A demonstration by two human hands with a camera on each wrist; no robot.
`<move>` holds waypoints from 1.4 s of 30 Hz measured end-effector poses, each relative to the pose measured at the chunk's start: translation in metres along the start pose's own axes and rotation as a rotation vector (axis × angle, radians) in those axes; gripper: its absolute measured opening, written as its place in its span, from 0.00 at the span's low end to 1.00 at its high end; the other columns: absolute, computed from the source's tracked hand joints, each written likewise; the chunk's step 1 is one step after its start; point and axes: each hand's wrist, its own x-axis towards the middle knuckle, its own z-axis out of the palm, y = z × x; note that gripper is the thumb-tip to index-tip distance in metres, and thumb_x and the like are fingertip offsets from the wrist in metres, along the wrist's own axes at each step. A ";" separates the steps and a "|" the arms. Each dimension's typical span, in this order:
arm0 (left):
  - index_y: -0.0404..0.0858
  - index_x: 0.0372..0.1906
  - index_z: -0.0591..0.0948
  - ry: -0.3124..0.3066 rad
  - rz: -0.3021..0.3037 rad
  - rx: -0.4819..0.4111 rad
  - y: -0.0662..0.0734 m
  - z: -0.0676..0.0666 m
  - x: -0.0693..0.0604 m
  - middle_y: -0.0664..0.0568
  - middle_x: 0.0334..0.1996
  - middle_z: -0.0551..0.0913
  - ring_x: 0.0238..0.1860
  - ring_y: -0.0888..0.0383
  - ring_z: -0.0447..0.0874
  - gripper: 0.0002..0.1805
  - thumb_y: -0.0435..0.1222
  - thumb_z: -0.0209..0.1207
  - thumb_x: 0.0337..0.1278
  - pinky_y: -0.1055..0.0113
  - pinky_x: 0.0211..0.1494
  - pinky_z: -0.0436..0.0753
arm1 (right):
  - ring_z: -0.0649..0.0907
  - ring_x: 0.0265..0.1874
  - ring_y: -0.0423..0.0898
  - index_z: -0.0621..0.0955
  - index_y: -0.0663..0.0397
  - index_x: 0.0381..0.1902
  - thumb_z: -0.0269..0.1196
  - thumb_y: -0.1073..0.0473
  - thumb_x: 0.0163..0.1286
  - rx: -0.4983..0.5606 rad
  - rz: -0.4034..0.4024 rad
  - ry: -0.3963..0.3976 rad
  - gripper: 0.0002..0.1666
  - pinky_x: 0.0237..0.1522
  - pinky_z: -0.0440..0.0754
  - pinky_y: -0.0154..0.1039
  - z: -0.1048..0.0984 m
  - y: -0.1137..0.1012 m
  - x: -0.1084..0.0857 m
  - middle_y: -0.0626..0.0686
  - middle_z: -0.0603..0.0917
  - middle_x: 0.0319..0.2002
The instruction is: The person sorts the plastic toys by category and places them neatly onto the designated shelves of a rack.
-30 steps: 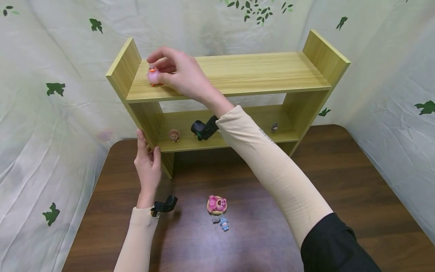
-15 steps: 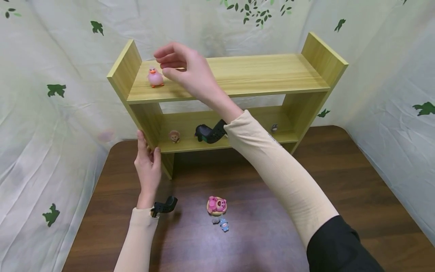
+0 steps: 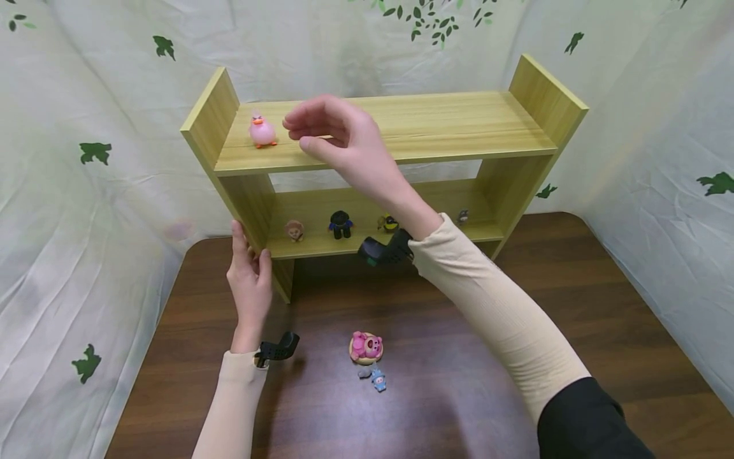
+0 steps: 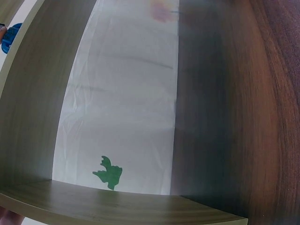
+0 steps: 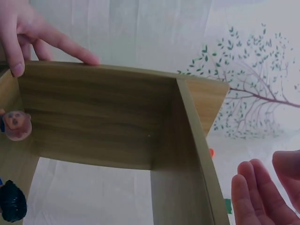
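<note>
The pink duck figure (image 3: pixel 262 131) stands upright at the left end of the wooden shelf's top board (image 3: pixel 447 121). To its right, apart from it, my right hand (image 3: pixel 355 140) hovers over the board with nothing between its loosely bent fingers. My left hand (image 3: pixel 250 280) holds the outer left side panel of the shelf. In the right wrist view the left hand (image 5: pixel 35 35) lies along that panel's edge, and the right hand (image 5: pixel 265 197) shows its fingers and thumb apart.
On the middle board stand a small brown-haired figure (image 3: pixel 295 230), a black figure (image 3: pixel 341 224), a yellow-and-black figure (image 3: pixel 390 223) and a small grey figure (image 3: pixel 462 216). A pink bear figure (image 3: pixel 366 347), a blue figure (image 3: pixel 378 379) and a grey piece (image 3: pixel 364 372) lie on the table.
My right hand has let go of the pink duck and moved right and slightly down, uncovering figures on the middle board. The duck stands by itself. My left hand has stayed in place.
</note>
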 end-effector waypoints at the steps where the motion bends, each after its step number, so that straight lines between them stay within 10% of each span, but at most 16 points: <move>1: 0.67 0.74 0.54 0.000 0.000 0.001 0.000 0.000 0.000 0.41 0.59 0.75 0.51 0.38 0.78 0.42 0.25 0.50 0.66 0.82 0.42 0.72 | 0.81 0.45 0.46 0.77 0.72 0.48 0.57 0.75 0.65 0.005 0.006 -0.002 0.13 0.52 0.75 0.38 -0.001 -0.001 -0.003 0.59 0.81 0.46; 22: 0.67 0.74 0.53 0.000 -0.004 0.007 -0.001 0.000 -0.001 0.41 0.59 0.74 0.49 0.39 0.79 0.43 0.24 0.50 0.65 0.81 0.37 0.69 | 0.80 0.48 0.54 0.77 0.73 0.48 0.58 0.75 0.65 0.076 -0.039 -0.047 0.13 0.51 0.76 0.49 -0.019 0.020 -0.077 0.61 0.81 0.46; 42: 0.67 0.74 0.53 0.000 -0.008 0.003 -0.001 0.000 -0.001 0.43 0.60 0.74 0.51 0.39 0.78 0.43 0.25 0.50 0.65 0.82 0.40 0.71 | 0.81 0.47 0.55 0.78 0.67 0.48 0.59 0.71 0.66 0.104 0.218 -0.080 0.13 0.50 0.78 0.45 -0.016 0.072 -0.150 0.62 0.82 0.46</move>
